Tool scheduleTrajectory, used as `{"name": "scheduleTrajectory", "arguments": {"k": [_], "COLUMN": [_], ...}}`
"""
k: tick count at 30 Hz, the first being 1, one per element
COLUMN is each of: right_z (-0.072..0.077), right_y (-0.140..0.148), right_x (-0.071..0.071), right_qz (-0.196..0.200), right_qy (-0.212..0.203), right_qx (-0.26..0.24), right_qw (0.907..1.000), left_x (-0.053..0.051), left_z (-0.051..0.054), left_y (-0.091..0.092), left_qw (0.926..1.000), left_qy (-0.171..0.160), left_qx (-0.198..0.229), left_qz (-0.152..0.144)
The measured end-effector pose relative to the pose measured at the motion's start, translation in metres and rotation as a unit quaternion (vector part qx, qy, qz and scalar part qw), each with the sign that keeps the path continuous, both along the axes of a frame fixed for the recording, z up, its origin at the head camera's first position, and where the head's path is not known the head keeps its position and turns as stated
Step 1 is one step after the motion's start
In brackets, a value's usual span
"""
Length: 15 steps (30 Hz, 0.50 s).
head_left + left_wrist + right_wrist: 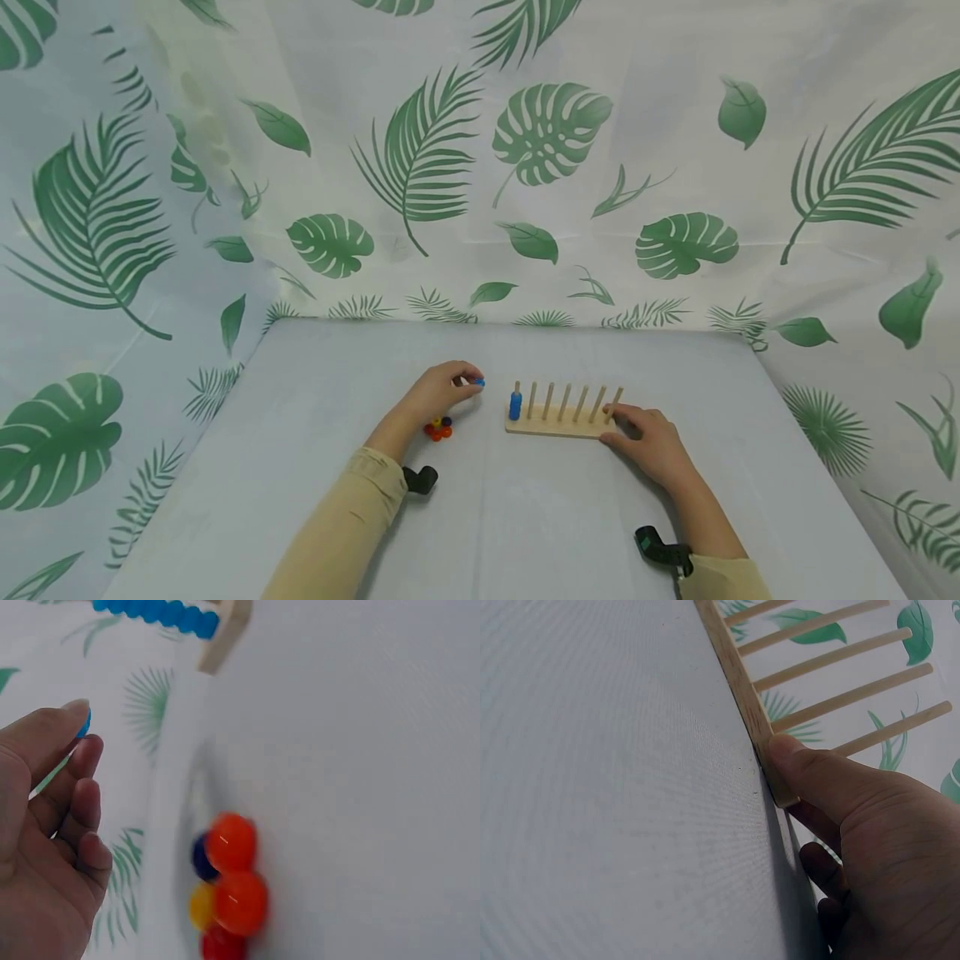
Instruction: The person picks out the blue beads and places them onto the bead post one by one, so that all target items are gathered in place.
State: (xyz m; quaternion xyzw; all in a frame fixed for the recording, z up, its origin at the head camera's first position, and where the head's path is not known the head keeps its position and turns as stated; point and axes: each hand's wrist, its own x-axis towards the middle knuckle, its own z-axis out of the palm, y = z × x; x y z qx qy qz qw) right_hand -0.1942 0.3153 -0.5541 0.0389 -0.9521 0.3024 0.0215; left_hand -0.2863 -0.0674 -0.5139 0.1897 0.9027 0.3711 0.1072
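My left hand (pixel 440 392) pinches a small blue bead (pixel 479 382) between thumb and index finger, a short way left of a wooden peg rack (pixel 558 427). In the left wrist view only an edge of that bead (pixel 85 723) shows past the fingertips. The rack has a row of upright pegs. Its leftmost peg carries a stack of blue beads (pixel 515 406), and the other pegs are bare. My right hand (pixel 651 442) grips the right end of the rack's base, with the thumb on the near side (pixel 784 750); its other fingers are partly hidden.
Beside the left wrist lies a small cluster of beads, orange (pixel 241 903), red (pixel 223 943), yellow (pixel 201 905) and dark blue (pixel 203 857). A white cloth (pixel 540 517) covers the table. Leaf-patterned curtains (pixel 450 167) stand behind and at both sides.
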Motion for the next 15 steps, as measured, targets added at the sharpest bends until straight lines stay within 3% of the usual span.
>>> {"name": "scheduleTrajectory", "arguments": {"k": [8,15], "right_z": [-0.001,0.000], "right_y": [0.000,0.000], "right_x": [0.000,0.000], "right_qz": [-0.001,0.000], "right_qy": [-0.004,-0.003], "right_qx": [0.002,0.003], "right_qw": [1.0000,1.0000], "left_x": [0.009,0.016], "left_z": [0.029,0.045], "left_y": [0.018,0.030], "left_qw": [0.9979,0.9963], "left_qy": [0.049,0.059], "left_qx": [0.021,0.026], "left_qz": [-0.038,-0.056]}}
